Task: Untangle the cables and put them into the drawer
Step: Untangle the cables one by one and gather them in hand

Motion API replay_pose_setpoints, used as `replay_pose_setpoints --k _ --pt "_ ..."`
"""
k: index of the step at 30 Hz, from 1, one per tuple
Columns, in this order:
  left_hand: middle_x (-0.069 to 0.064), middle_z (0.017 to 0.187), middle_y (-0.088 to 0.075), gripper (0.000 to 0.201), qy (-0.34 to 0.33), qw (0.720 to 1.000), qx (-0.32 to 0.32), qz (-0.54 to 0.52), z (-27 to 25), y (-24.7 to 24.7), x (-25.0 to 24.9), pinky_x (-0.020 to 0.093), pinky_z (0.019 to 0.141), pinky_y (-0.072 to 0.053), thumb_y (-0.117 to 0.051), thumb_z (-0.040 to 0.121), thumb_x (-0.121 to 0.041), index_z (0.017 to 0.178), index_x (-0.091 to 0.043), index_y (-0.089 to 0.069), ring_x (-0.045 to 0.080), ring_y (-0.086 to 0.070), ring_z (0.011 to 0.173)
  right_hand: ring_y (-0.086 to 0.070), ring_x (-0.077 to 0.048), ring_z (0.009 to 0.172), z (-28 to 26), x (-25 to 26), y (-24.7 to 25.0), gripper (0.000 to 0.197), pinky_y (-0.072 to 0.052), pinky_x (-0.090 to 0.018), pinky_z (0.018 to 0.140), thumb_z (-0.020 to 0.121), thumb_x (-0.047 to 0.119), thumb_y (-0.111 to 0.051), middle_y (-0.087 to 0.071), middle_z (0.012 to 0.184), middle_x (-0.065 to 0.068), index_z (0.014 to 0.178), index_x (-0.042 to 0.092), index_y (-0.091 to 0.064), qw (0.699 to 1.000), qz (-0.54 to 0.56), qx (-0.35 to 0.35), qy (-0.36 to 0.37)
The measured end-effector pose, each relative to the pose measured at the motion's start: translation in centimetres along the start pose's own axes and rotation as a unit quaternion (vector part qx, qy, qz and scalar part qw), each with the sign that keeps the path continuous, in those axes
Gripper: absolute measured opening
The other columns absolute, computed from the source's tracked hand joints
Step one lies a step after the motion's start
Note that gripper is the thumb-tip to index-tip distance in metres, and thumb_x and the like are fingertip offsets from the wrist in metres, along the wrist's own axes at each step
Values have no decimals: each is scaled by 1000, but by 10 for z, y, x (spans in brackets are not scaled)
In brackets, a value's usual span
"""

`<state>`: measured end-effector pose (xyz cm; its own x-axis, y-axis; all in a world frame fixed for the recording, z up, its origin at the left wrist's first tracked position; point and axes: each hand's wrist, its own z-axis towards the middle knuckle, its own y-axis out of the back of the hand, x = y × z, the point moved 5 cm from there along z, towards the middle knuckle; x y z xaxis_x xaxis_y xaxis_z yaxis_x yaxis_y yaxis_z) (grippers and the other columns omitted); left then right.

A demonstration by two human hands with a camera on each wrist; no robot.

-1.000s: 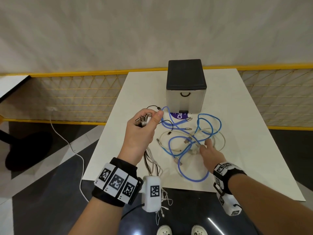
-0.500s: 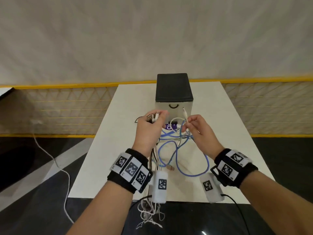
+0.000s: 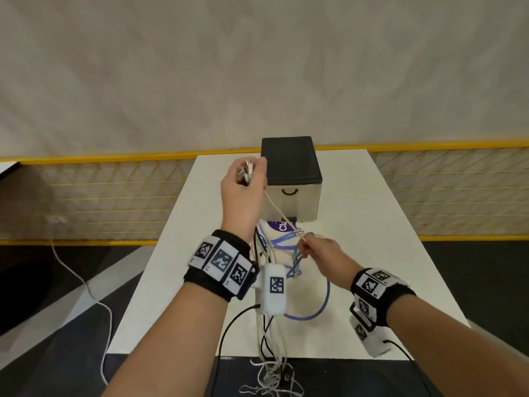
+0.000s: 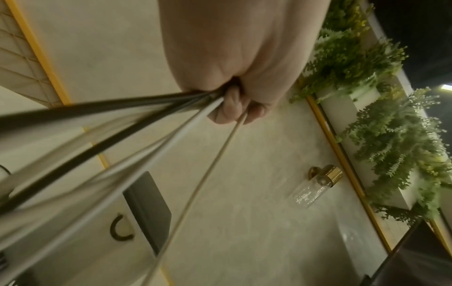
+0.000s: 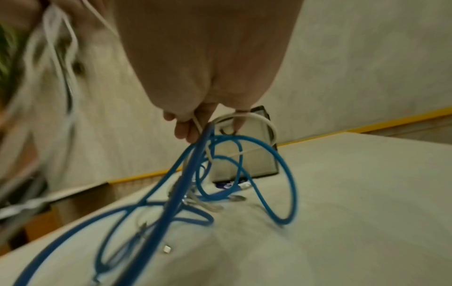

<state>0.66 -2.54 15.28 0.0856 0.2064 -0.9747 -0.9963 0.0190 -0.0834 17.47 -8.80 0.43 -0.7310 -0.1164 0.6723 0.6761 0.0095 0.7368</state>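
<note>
My left hand [image 3: 251,171] is raised beside the drawer box [image 3: 292,202] and grips a bundle of white and black cables [image 3: 264,333] by their plug ends. The bundle hangs down past the table's front edge. A beige cable [image 3: 279,212] runs taut from that hand down to my right hand [image 3: 304,245], which pinches it near its plug. A blue cable [image 3: 323,305] loops around it and lies partly on the white table [image 3: 372,253]. The drawer is shut, its handle [image 3: 289,192] facing me. In the wrist views, curled fingers [image 4: 227,108] clamp the cables and fingertips [image 5: 189,128] pinch the beige cable above blue loops [image 5: 286,174].
A purple sticker [image 3: 280,226] lies at the drawer box's foot. A yellow-railed mesh fence [image 3: 114,196] runs behind the table. A white cord [image 3: 86,285] trails over the dark floor at left. Table edges lie close on both sides.
My left hand has risen with the bundle to beside the drawer box top. My right hand has dropped toward me with the beige cable, pulling it taut between the hands.
</note>
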Motion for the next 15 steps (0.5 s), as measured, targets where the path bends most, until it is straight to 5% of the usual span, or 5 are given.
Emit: replay_pose_setpoints --k 2,5,9,12,15 --pt "-8 64 -49 10 -19 1000 0 -9 3 8 -5 21 56 -36 -60 97 -29 90 -23 -60 8 -43 58 -51 -4 98 4 -23 4 30 -24 -53 111 95 7 -40 -52 98 20 97 35 -49 989 -141 3 -47" --pt "-11 61 -46 12 -30 1000 1 -7 3 14 -6 23 58 -38 -59 98 -30 87 -24 -58 8 -41 58 -42 -10 128 17 -34 22 18 2 -65 110 100 26 -37 -55 117 15 101 31 -54 974 -193 20 -114" --pt "-9 59 -55 12 -6 999 16 -32 1 16 -3 38 74 -57 -61 97 -28 85 -25 -61 12 -53 60 -50 -4 104 30 -18 40 30 11 -68 106 102 28 -32 -61 100 18 92 29 -60 985 -134 42 -100" --pt "-9 58 -49 13 5 999 54 -2 -2 12 3 26 48 -41 -70 91 -26 82 -25 -61 9 -42 49 -58 -9 95 36 -6 48 32 0 -65 111 103 29 -30 -67 91 11 92 28 -60 997 -41 12 -60" --pt "-13 67 -55 13 16 996 72 58 -9 3 14 15 50 -37 -79 82 -25 90 -22 -69 -1 -46 49 -61 -17 83 41 10 54 26 -42 -56 98 101 30 -36 -65 86 2 95 28 -62 998 65 -25 7"
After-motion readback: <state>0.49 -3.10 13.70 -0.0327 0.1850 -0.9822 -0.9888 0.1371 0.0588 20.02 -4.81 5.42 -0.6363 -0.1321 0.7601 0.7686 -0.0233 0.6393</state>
